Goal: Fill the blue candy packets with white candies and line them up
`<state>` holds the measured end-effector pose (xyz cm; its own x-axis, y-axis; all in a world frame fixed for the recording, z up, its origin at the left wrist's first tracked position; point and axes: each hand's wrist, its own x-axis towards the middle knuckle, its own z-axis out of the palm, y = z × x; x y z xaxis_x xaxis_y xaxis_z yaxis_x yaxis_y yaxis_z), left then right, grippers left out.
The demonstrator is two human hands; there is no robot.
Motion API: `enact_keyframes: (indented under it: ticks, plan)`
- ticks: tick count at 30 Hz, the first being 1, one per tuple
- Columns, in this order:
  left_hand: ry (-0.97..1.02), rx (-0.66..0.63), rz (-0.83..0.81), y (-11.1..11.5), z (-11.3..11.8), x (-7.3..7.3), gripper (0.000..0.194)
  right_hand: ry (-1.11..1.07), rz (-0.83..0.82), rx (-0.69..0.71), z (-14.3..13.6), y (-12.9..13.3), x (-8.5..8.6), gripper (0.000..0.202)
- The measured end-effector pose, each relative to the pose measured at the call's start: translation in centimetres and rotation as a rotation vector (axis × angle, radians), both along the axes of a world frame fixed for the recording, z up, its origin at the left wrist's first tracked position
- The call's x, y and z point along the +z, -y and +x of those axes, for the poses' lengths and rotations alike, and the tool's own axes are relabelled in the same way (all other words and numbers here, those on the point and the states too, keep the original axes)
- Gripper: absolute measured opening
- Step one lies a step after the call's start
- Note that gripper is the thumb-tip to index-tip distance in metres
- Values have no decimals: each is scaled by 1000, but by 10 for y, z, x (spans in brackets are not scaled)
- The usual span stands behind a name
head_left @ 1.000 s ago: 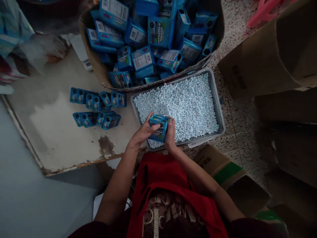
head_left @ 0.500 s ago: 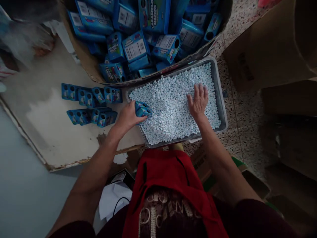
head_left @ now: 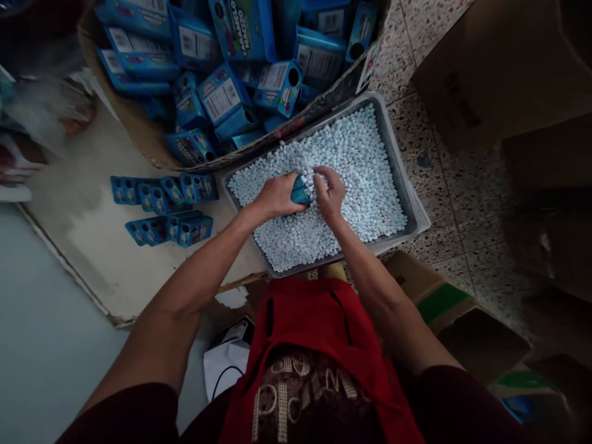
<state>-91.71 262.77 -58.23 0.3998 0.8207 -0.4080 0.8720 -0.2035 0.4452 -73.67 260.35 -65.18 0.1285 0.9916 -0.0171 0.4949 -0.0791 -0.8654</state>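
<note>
Pack [head_left: 300, 192], blue, near the middle of the frame, over the beads [head_left: 356, 148] of the tray [head_left: 398, 163], in the grip of the left hand [head_left: 280, 197]. Cannot tell one from several, with most hidden by the fingers. Right hand [head_left: 330, 194] just beside, fingers curled and narrow to the thumb, among beads; cannot tell how many beads, if any, in its grasp. Small mound of beads just above the pack, between the two hands. Two hands in all, both inside the rims.

One tray, grey, spread with pale blue-white beads, too many to count. Widest open stretch to the right of the right hand, up to the right rim; another below the hands, down to the lower rim. One carton [head_left: 123, 114] close along the upper left rim, from upper left to top centre, with over a dozen blue packs inside, jumbled and past exact counting.

On the table [head_left: 139, 271], at left, two rows of packs: upper row [head_left: 160, 200] and lower row [head_left: 194, 231], with a slim gap between. Overlapping, so no sure count in either. Room to the left and below, as far as the worn table edge; only a short strip between rows and tray. To the right, speckled floor [head_left: 393, 55] between the tray and at least three brown boxes [head_left: 504, 80], one with green tape [head_left: 441, 302].
</note>
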Motion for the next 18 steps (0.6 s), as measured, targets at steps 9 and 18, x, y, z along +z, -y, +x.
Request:
enact_keyframes:
  ticks: [9,18]
  plan:
    - [440,472,248,62,-48,-44,90,-1144,-212,-242,-33,12,47,38]
    - [470,426,339,76,-43,-22,68,-884,163,-104,-65,26,92,41]
